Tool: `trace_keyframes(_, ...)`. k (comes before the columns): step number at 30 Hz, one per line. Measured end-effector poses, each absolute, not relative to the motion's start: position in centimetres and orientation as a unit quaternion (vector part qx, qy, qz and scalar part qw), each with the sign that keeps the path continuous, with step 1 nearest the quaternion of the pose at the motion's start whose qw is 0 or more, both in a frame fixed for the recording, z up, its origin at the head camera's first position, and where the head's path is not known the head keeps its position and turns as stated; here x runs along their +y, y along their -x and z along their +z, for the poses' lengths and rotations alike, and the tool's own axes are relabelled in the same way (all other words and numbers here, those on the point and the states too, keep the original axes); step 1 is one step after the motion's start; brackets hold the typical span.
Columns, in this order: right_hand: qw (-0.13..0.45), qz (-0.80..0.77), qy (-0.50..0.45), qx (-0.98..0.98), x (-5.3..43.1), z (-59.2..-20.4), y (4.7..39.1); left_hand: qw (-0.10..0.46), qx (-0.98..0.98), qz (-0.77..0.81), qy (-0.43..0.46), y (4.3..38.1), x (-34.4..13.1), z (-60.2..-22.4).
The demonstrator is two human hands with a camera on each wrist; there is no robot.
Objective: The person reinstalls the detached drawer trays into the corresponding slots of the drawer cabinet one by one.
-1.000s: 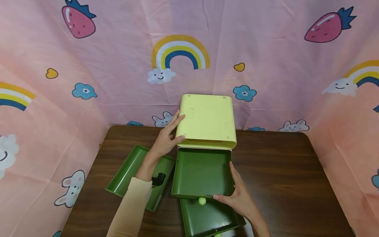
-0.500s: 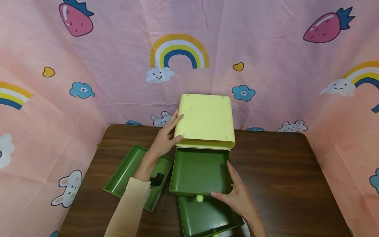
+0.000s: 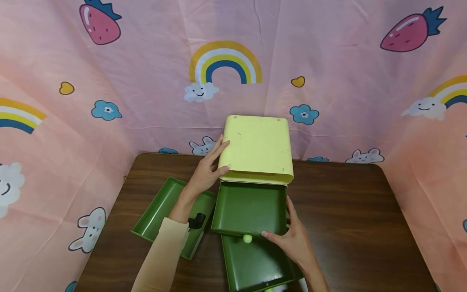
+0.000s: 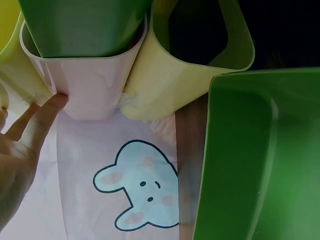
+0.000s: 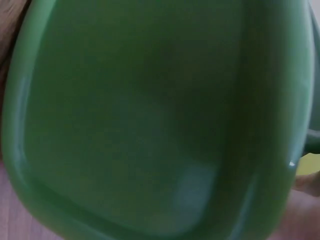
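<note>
Soft light, 1 blurred view
Head view even, upper green drawer (image 3: 251, 209) shaded inside; right wrist dim, unsharp.

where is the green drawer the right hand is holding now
In the head view, the held drawer is below and slightly right of centre, just in front of the pale yellow box, overlapping a second green drawer.

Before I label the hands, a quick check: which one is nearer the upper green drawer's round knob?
Right. The right hand grips the drawer at its corner, beside the knob; the left hand is farther back, touching the cabinet.
</note>
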State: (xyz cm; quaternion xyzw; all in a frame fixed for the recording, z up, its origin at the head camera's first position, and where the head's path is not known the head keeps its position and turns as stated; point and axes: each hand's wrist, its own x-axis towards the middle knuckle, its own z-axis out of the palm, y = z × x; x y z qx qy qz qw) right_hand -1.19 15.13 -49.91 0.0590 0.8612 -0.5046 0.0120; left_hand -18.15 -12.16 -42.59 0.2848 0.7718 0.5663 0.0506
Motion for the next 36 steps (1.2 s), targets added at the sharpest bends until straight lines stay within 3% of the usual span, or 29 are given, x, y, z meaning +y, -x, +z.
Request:
trace_keyframes(20, -0.037, -0.499, -0.094, 0.860, 14.6, -50.0, 1.3, 0.047, 0.782, 0.557, -0.276, 17.4, -12.1, -42.4)
trace_keyframes(36, -0.026, -0.518, -0.075, 0.852, 15.1, -49.2, 1.6, 0.040, 0.772, 0.573, -0.274, 17.7, -11.7, -42.3)
